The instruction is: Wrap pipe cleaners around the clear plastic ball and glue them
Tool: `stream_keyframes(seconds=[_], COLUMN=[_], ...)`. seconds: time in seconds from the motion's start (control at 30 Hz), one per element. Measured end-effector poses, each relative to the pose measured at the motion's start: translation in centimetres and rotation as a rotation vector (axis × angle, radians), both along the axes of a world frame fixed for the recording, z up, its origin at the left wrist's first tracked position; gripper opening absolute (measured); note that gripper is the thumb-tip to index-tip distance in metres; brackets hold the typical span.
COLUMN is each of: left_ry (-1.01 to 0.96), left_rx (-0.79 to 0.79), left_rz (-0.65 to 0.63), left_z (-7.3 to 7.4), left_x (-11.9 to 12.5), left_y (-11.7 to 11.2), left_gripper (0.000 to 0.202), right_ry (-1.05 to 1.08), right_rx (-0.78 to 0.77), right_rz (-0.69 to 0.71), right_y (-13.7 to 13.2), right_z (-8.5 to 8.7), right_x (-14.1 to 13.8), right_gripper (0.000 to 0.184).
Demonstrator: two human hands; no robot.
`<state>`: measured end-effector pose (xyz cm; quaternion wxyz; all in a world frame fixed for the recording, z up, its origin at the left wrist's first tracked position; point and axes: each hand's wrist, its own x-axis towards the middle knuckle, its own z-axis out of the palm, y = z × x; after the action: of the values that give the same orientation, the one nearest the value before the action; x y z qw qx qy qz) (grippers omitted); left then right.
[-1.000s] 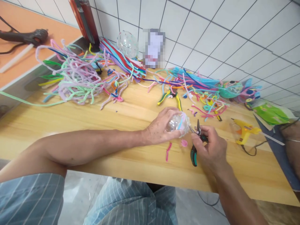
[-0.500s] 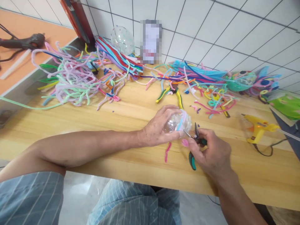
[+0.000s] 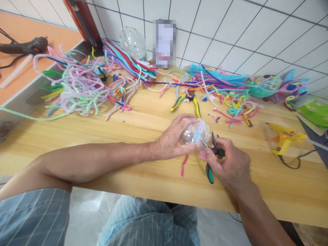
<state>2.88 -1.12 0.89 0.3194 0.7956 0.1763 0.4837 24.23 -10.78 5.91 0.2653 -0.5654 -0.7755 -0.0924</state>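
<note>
My left hand (image 3: 172,139) is wrapped round a clear plastic ball (image 3: 195,133) with pink, blue and white pipe cleaners stuck on it, holding it on the wooden table (image 3: 102,136). My right hand (image 3: 230,164) grips small pliers with teal handles (image 3: 211,160); their open jaws touch the ball's right side. A short pink pipe cleaner piece (image 3: 183,164) lies on the table just below the ball.
Tangled pastel pipe cleaners (image 3: 82,85) fill the back left, bundles of straight ones (image 3: 128,61) the back middle. Yellow-handled pliers (image 3: 188,100) lie behind the ball. A yellow glue gun (image 3: 284,136) rests at right. Decorated balls (image 3: 263,85) sit at back right, a clear one (image 3: 133,41) by the tiled wall.
My right hand with the pliers has shifted slightly left, closer against the ball. The view has drifted a little; my left hand keeps its hold.
</note>
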Motion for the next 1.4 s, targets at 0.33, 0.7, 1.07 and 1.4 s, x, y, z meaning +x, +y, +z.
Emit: stream_keyframes(seconds=[0.33,0.7,1.07,1.4], left_ry=[0.020,0.032,0.042,0.015], left_rx=[0.011,0.020,0.002,0.031], left_rz=[-0.016,-0.018,-0.014,-0.002], left_z=[-0.04,-0.02,-0.05,-0.22], left_x=[-0.10,-0.20,-0.14,0.11], left_y=[0.07,0.05,0.05,0.09], left_gripper=[0.068,0.067,0.066,0.065], right_ry=[0.037,0.073,0.078,0.099], right_rx=[-0.013,-0.073,-0.097,-0.131], right_rz=[0.022,-0.019,-0.029,-0.033], right_y=[0.06,-0.20,-0.20,-0.23], right_z=[-0.17,-0.38,-0.29,-0.29], right_x=[-0.03,0.08,0.06,0.19], right_gripper=[0.015,0.016,0.015,0.018])
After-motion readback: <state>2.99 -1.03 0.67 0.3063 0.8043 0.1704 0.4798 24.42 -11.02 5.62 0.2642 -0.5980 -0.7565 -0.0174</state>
